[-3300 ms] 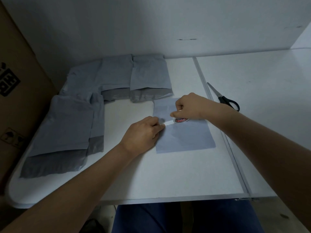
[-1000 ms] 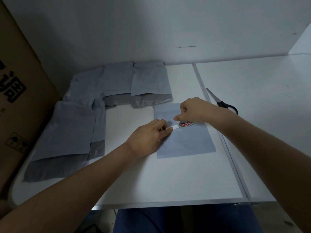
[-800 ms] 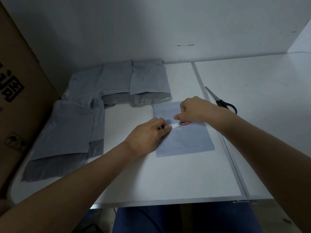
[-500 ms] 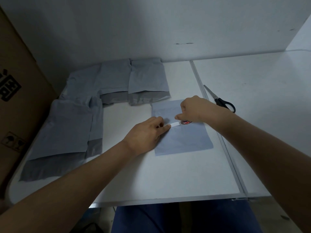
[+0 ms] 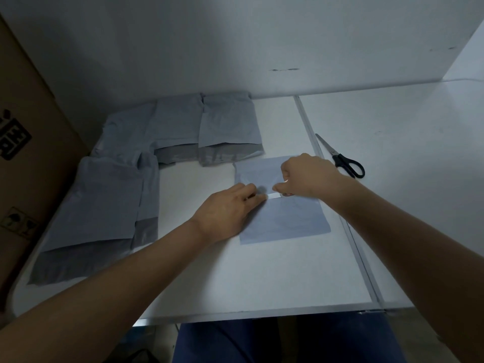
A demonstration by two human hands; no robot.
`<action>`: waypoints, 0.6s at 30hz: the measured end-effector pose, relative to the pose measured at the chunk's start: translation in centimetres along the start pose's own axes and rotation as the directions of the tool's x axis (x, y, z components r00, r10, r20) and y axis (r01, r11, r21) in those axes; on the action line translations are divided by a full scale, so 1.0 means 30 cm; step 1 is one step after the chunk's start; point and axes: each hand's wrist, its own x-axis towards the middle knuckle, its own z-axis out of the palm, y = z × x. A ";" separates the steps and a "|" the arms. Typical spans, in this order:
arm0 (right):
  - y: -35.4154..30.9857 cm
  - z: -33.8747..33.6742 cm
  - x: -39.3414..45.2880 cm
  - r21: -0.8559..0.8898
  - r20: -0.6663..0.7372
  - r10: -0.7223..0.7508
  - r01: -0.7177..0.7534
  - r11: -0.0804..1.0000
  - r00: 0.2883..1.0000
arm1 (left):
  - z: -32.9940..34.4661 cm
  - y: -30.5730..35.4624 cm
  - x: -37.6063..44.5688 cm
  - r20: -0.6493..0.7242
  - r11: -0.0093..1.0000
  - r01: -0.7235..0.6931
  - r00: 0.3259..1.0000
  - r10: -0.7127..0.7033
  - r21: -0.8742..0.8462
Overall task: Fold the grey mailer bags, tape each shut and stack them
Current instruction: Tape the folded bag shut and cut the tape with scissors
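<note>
A folded grey mailer bag [image 5: 285, 221] lies flat in the middle of the white table [image 5: 235, 279]. My right hand [image 5: 306, 176] grips a small tape roll [image 5: 287, 195] over the bag; only the roll's edge shows under the fingers. A short white strip of tape [image 5: 273, 196] runs left from the roll. My left hand [image 5: 227, 210] pinches the strip's free end and rests on the bag's left edge. Several unfolded grey mailer bags [image 5: 104, 203] lie overlapping along the table's left side and several more [image 5: 227, 127] at the back.
Black-handled scissors [image 5: 340, 157] lie right of the bag, past a metal seam [image 5: 337, 205] between two tabletops. A brown cardboard box [image 5: 23, 142] stands against the table's left side. A white wall closes the back. My legs show under the front edge.
The short strip of tape stays stretched between my two hands over the bag. The hands hold nearly the same places; the view has shifted slightly.
</note>
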 end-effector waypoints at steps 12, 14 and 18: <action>0.022 -0.001 -0.007 0.133 0.075 0.013 -0.023 0.991 0.997 | -0.030 0.006 0.042 0.083 0.985 -0.125 0.990 0.115 0.116; 0.032 -0.011 -0.013 0.227 0.126 0.016 -0.045 0.973 0.992 | -0.028 0.012 0.040 0.084 0.985 -0.121 0.990 0.111 0.125; 0.054 -0.012 -0.020 0.354 0.142 -0.018 -0.034 0.935 0.990 | -0.020 0.025 0.037 0.071 0.987 -0.105 0.993 0.096 0.123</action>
